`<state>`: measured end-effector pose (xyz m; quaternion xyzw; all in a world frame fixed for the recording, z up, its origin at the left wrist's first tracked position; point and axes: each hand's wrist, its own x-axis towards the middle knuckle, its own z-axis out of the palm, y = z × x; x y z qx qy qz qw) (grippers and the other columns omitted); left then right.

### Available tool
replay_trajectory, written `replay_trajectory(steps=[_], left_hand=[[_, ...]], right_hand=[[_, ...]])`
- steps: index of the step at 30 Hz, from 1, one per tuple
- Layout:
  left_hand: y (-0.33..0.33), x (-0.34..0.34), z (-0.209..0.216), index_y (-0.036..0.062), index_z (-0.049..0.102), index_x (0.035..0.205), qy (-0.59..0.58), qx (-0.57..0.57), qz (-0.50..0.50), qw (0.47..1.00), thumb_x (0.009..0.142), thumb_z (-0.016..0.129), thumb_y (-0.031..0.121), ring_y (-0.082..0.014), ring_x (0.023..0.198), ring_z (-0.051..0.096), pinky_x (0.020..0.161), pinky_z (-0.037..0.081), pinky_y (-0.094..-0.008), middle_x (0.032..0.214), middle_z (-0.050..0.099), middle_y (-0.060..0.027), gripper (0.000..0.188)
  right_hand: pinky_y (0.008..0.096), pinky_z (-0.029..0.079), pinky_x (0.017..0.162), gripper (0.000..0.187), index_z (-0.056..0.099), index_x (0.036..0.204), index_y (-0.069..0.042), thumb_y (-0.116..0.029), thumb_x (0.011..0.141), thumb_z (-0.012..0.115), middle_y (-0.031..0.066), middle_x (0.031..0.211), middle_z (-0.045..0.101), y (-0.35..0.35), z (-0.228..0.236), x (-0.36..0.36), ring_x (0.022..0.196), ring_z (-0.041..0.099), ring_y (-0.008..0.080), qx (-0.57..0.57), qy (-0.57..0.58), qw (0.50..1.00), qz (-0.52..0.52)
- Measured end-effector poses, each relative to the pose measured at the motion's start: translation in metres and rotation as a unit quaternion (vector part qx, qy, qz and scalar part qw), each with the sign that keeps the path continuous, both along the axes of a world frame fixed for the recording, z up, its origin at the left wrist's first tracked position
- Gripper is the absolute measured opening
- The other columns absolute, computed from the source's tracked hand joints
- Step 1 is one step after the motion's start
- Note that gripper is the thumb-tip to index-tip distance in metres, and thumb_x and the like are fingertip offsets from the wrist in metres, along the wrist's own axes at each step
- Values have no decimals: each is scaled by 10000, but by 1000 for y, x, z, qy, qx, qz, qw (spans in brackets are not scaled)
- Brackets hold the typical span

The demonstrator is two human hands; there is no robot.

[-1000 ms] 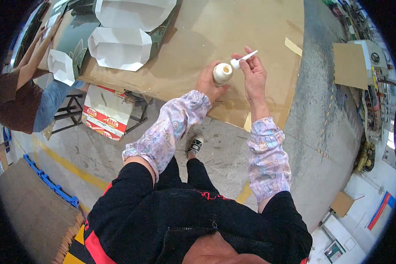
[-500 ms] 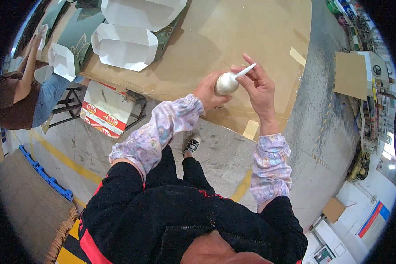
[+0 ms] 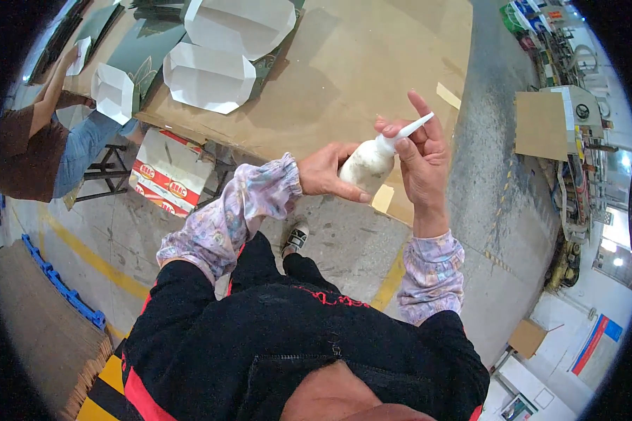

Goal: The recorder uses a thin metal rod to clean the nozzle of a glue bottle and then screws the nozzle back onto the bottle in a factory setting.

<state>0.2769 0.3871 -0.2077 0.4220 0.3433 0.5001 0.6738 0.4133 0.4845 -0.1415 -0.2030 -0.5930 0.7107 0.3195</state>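
A white squeeze bottle (image 3: 369, 167) with a long tapered nozzle is held between my two hands, over the near edge of the cardboard-covered table (image 3: 372, 63). My left hand (image 3: 328, 172) wraps round its body from the left. At the neck, my right hand (image 3: 424, 158) pinches the base of the nozzle between thumb and fingers, with the index finger raised. The bottle lies tilted, its nozzle pointing up and to the right. Smudges mark its side.
Open white-and-green carton pieces (image 3: 210, 77) lie at the table's far left. Another person (image 3: 42, 147) sits at the left edge, arms on the table. A red-and-white box (image 3: 172, 172) stands below. Stacked cardboard (image 3: 42, 330) is at lower left, machinery (image 3: 575, 140) along the right.
The bottle has tipped so that more of its side shows, and its nozzle has shifted right. Both hands have moved with it, still on the bottle.
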Motion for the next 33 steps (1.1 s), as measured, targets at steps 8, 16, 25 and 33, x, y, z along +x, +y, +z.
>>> replay_trajectory(steps=[8,16,25,33], left_hand=[[-18,29,51,23,491,1139,33,40,-88,995,636,771,184,-126,921,529,828,427,-290,997,573,-38,599],[-43,49,87,16,480,1151,62,49,-78,994,673,735,270,-136,901,529,809,426,-292,981,571,-44,598],[-51,65,89,23,480,1135,-70,33,-162,984,687,713,284,-141,918,522,808,422,-290,993,564,-52,568],[-53,83,109,6,502,1110,176,88,81,977,648,749,277,-150,845,557,753,449,-289,926,591,-74,589]], right_hand=[[337,435,892,617,288,1336,-12,-83,810,604,74,883,620,-17,66,42,932,599,200,19,-33,997,73],[329,452,869,659,272,1349,-21,-118,801,624,110,936,636,-38,95,70,945,604,208,144,-48,988,0],[315,469,838,743,265,1344,9,-134,746,681,116,983,626,-54,111,90,943,600,202,87,-30,991,100],[309,432,880,708,297,1333,1,-77,741,679,121,972,629,-65,114,95,953,592,199,145,-92,985,-35]])
